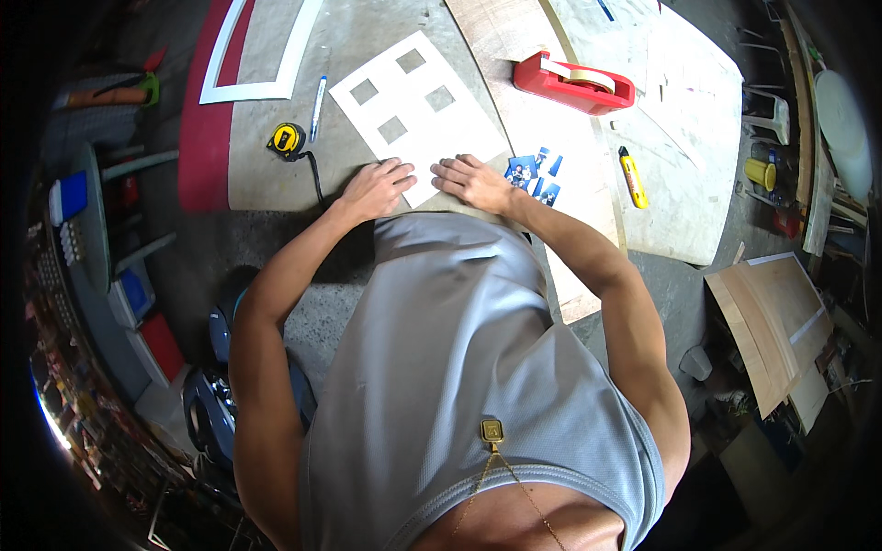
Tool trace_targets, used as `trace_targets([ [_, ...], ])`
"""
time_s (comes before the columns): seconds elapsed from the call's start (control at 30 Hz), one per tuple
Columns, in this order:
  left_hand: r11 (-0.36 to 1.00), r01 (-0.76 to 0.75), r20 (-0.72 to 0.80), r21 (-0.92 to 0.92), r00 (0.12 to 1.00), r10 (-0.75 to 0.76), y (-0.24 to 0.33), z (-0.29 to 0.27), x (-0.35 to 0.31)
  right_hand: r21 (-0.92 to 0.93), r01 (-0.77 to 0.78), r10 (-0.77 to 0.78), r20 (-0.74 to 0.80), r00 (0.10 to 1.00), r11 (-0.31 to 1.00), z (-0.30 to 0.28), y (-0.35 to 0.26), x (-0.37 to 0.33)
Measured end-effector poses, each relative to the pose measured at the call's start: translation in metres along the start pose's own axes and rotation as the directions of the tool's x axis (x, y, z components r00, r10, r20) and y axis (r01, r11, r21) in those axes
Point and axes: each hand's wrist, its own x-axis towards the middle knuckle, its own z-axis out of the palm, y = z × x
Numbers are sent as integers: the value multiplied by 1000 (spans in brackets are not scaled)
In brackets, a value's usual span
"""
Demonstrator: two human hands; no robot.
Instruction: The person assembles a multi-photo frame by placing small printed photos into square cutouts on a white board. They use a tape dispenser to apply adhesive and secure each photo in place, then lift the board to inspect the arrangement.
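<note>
A white card sheet (432, 129) with several square holes lies tilted on the table, its near corner between my hands. My left hand (375, 190) is at its near left edge, fingers curled and closed on the card. My right hand (473, 185) grips the near right edge in the same way, its fingers bent over the card. Small printed photos (522, 172) on a blue ground lie just right of my right hand. The undersides of both hands are hidden.
A yellow tape measure (287, 140) and a pen (318, 108) lie left of the sheet. A white frame (248, 92) sits at the far left. On the right are a red tape dispenser (574, 84), a yellow cutter (633, 177) and a long wooden board (577, 248).
</note>
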Motion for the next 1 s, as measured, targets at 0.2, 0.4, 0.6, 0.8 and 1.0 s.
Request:
trace_targets([
  [0.2,997,72,-5,19,997,-72,11,-4,4,63,-55,54,17,998,996,3,-3,4],
  [0.4,986,167,-71,-22,983,-168,18,-1,6,135,-106,104,20,994,985,-3,-7,7],
  [0.6,958,234,-145,-167,955,-259,30,7,5,170,-130,129,20,992,977,-7,-8,8],
  [0.8,945,239,-169,-222,945,-279,37,11,2,187,-151,150,23,988,971,-5,-8,9],
  [1.0,956,246,-115,-161,957,-266,34,11,2,165,-157,156,20,988,974,-4,-9,10],
])
